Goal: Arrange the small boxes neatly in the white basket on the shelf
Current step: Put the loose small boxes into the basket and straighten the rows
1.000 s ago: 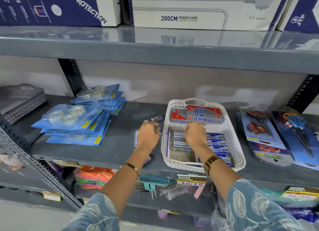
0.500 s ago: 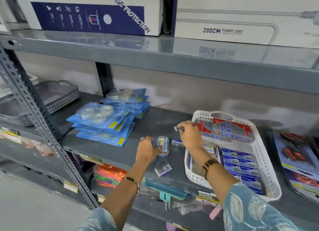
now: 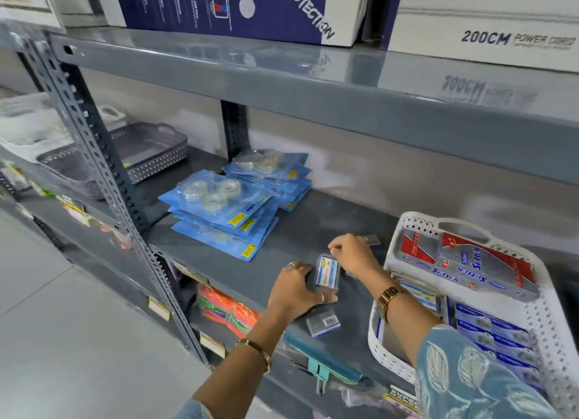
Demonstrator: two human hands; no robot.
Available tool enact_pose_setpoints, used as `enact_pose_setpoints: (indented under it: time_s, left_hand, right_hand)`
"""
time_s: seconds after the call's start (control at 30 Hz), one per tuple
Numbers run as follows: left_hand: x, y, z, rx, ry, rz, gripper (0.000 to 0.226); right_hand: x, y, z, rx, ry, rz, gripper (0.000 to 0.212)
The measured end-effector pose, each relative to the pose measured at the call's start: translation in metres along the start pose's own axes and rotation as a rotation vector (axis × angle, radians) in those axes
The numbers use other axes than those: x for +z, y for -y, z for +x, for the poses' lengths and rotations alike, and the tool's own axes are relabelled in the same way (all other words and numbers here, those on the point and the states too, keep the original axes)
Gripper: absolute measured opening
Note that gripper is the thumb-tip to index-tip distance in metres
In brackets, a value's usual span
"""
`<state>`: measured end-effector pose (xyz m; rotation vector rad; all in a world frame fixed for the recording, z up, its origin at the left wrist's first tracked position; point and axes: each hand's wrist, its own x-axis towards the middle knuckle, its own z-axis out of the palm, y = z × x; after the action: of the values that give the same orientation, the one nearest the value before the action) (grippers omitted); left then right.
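The white basket (image 3: 394, 246) stands on the grey shelf at the right. It holds rows of small blue boxes (image 3: 492, 327) and a long red-and-silver pack (image 3: 463, 265). Left of the basket, my left hand (image 3: 293, 291) grips a small clear-cased box (image 3: 327, 273) upright on the shelf. My right hand (image 3: 354, 254) reaches across, its fingers curled down onto the top end of that same box. A second small box (image 3: 323, 323) lies near the shelf's front edge. A small grey box (image 3: 372, 239) peeks out behind my right hand.
Stacks of blue tape packs (image 3: 219, 211) lie on the shelf to the left. A grey basket (image 3: 150, 155) sits beyond the slotted upright post (image 3: 103, 168). Large cartons (image 3: 238, 8) stand on the shelf above, and a teal item (image 3: 319, 360) lies on the shelf below.
My view has swung left. My right hand left the basket, reached over the shelf and came onto the box in my left hand. My left hand has stood that box upright.
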<state>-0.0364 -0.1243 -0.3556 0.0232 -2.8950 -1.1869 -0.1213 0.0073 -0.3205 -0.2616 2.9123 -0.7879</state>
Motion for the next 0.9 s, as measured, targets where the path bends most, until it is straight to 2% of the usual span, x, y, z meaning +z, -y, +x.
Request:
enact_pose_setpoints:
  time_s: [0.37,0.5,0.67,0.8,0.9]
  left_hand:
    - [0.002,-0.004,-0.004,0.034,0.012,0.134,0.069]
    - [0.001,-0.007,-0.003,0.021,0.035,0.128,0.062]
    - [-0.007,-0.008,-0.003,-0.035,0.036,0.119,0.062]
    - [-0.017,-0.014,-0.003,-0.042,0.034,0.135,0.069]
    - [-0.025,-0.022,-0.003,-0.018,0.013,0.154,0.064]
  right_hand:
    - [0.002,0.006,0.003,-0.005,0.111,-0.032,0.029]
    - [0.0,0.009,0.0,0.008,0.129,-0.031,0.029]
    - [-0.007,0.011,-0.003,0.042,0.043,0.067,0.024]
    - [-0.016,0.015,-0.008,0.068,-0.028,0.068,0.027]
    - [-0.023,0.015,-0.015,0.131,-0.079,0.093,0.029]
